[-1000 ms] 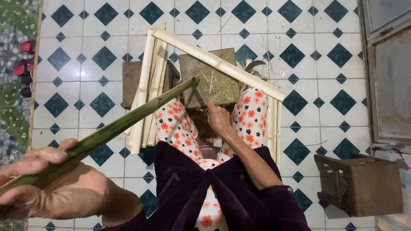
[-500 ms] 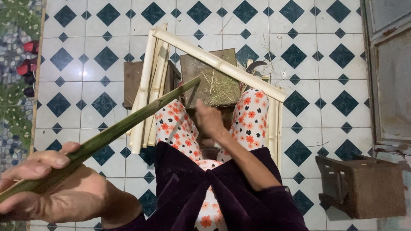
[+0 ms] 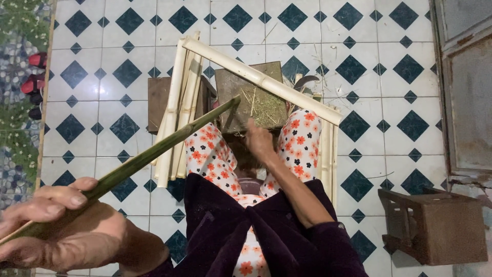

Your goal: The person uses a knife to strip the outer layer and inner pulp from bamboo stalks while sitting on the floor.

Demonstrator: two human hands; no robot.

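Note:
My left hand point(image 3: 61, 225) at the lower left grips a long green bamboo strip point(image 3: 154, 151) that slants up to the right, its tip above a brown wooden block point(image 3: 256, 100). My right hand point(image 3: 259, 141) reaches down between my knees, near the block's front edge; whether it holds anything is hidden. Fine shavings lie on the block. My legs wear white trousers with orange flowers point(image 3: 210, 154) and a dark purple top point(image 3: 256, 231).
Pale bamboo poles point(image 3: 177, 110) lie bundled at the left of my legs, one long pole point(image 3: 266, 82) crosses over the block, more stand at the right. A small brown stool point(image 3: 435, 225) sits lower right. A curved blade point(image 3: 303, 81) lies behind the block. Red sandals point(image 3: 36, 72) are far left.
My right hand has slid down from the block toward my knees. The green strip has shifted slightly, and my left hand sits a little lower in view.

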